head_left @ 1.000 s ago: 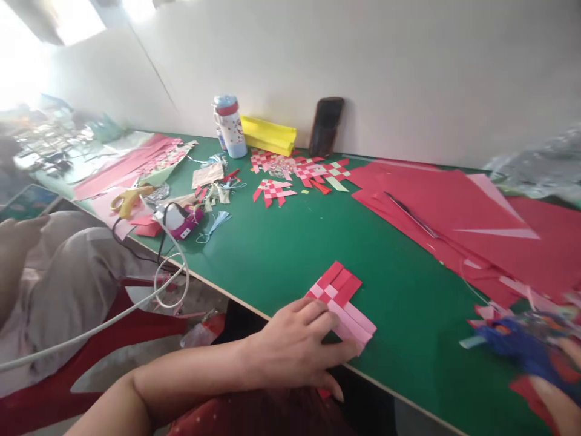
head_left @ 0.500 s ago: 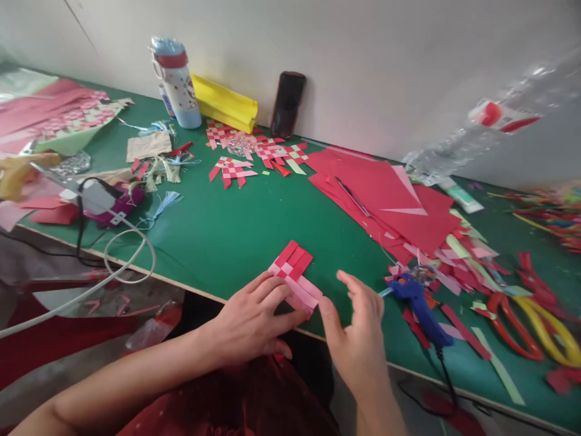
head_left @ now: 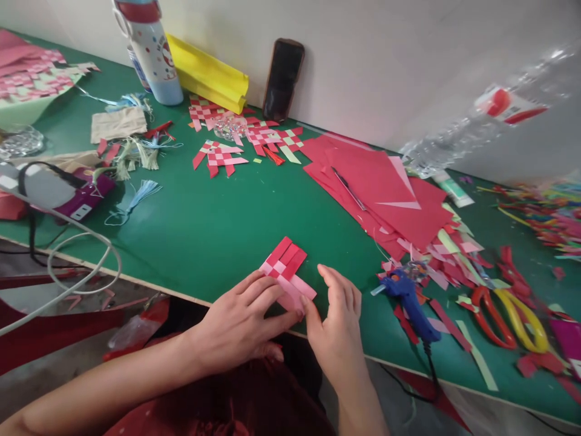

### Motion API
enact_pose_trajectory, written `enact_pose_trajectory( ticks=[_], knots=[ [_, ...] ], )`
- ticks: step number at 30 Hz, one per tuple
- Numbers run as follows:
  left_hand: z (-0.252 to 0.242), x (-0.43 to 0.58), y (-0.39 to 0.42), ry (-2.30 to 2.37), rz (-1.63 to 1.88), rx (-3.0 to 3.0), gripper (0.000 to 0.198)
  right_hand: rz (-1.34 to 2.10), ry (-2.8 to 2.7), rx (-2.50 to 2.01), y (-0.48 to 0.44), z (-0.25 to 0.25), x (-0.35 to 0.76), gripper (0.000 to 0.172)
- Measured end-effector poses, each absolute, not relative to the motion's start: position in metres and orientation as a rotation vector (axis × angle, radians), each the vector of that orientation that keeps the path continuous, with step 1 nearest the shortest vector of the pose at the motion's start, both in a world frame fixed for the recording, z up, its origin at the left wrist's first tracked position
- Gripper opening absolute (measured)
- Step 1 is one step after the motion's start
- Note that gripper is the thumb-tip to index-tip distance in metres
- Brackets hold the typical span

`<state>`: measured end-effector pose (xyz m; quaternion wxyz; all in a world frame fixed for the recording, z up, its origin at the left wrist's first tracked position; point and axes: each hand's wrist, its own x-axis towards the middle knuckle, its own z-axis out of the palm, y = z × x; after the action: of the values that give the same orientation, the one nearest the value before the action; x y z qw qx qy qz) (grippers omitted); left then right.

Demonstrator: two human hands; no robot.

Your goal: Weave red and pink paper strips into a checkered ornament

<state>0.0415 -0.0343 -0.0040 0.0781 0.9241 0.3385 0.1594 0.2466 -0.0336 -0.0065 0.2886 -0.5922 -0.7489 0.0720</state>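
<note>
A small mat woven of red and pink paper strips (head_left: 287, 271) lies near the front edge of the green table (head_left: 218, 224). My left hand (head_left: 238, 321) rests flat on its near pink end, fingers stretched out and pressing it down. My right hand (head_left: 338, 324) is just right of the mat, fingers extended and together, thumb touching the pink strips' end. Neither hand grips anything.
A blue glue gun (head_left: 408, 297) lies right of my hand, then red and yellow scissors (head_left: 508, 309) and paper scraps. Red paper sheets (head_left: 381, 188) are behind. Finished woven pieces (head_left: 220, 157), a bottle (head_left: 149, 48), yellow paper (head_left: 209, 72) and a phone (head_left: 284, 79) stand at the wall.
My right hand has come in from the right, away from the glue gun, to the mat's edge. The view has swung right and down. My left hand stays on the mat.
</note>
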Motion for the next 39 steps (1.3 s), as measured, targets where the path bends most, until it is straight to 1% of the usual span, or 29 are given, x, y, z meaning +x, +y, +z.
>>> enact_pose_trajectory(
  ticks=[9,14,20,24,26,30,33,35,36,39],
  knots=[
    [-0.002,0.044,-0.032,1.024,0.445,2.781,0.062,0.211,-2.039,-1.623,-0.035,-0.006,0.248,0.052],
    [-0.004,0.043,-0.033,1.011,0.391,2.832,0.061,0.224,-1.968,-1.565,-0.034,-0.003,0.254,0.046],
    [-0.003,0.043,-0.032,1.006,0.364,2.870,0.063,0.173,-2.032,-1.639,-0.025,-0.002,0.254,0.046],
    [-0.002,0.043,-0.032,1.000,0.364,2.862,0.063,0.152,-2.011,-1.622,-0.022,-0.005,0.255,0.041],
    [-0.002,0.043,-0.032,1.001,0.359,2.862,0.066,0.147,-1.974,-1.610,-0.024,-0.004,0.258,0.040],
    [0.001,0.045,-0.033,1.015,0.355,2.863,0.077,0.084,-2.030,-1.596,-0.034,-0.001,0.263,0.028],
    [0.007,0.048,-0.035,1.031,0.325,2.839,0.082,0.078,-2.074,-1.602,-0.042,0.000,0.263,0.024],
    [0.011,0.049,-0.036,1.026,0.310,2.815,0.080,0.082,-2.060,-1.603,-0.044,-0.002,0.263,0.022],
    [0.013,0.049,-0.036,1.021,0.315,2.802,0.076,0.083,-2.049,-1.601,-0.045,-0.002,0.263,0.022],
    [0.018,0.048,-0.031,1.019,0.369,2.771,0.055,0.094,-2.025,-1.586,-0.044,-0.005,0.263,0.020]
  ],
)
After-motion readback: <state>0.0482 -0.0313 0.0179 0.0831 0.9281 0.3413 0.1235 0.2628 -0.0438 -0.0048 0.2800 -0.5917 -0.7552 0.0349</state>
